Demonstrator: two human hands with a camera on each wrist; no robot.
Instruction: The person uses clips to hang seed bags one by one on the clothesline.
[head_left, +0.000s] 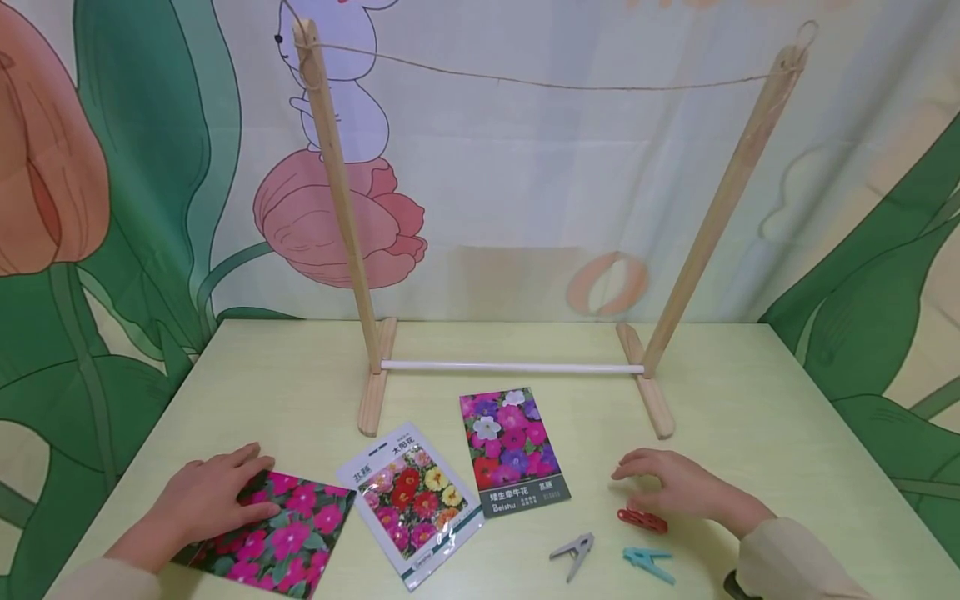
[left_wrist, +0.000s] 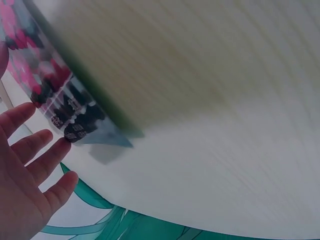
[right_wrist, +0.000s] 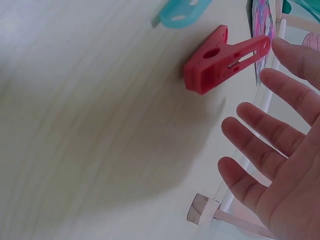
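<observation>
My left hand [head_left: 213,496] lies over a seed packet with pink flowers [head_left: 288,537]. Its thumb rests across the printed front, and in the left wrist view spread fingertips [left_wrist: 62,145] meet the packet's edge. Above a red clothespin [head_left: 642,521] hovers my right hand [head_left: 675,483], fingers apart and holding nothing. The right wrist view has that red clothespin [right_wrist: 220,62] lying near the tip of a finger. A grey clothespin [head_left: 576,552] and a blue clothespin [head_left: 648,562] lie nearer the front.
Two more seed packets, one white-bordered [head_left: 416,508] and one petunia packet [head_left: 513,450], lie mid-table. Behind them stands a wooden frame with a left post [head_left: 337,183], a right post [head_left: 723,208], a white crossbar [head_left: 510,367] and a string [head_left: 540,84] strung between the tops.
</observation>
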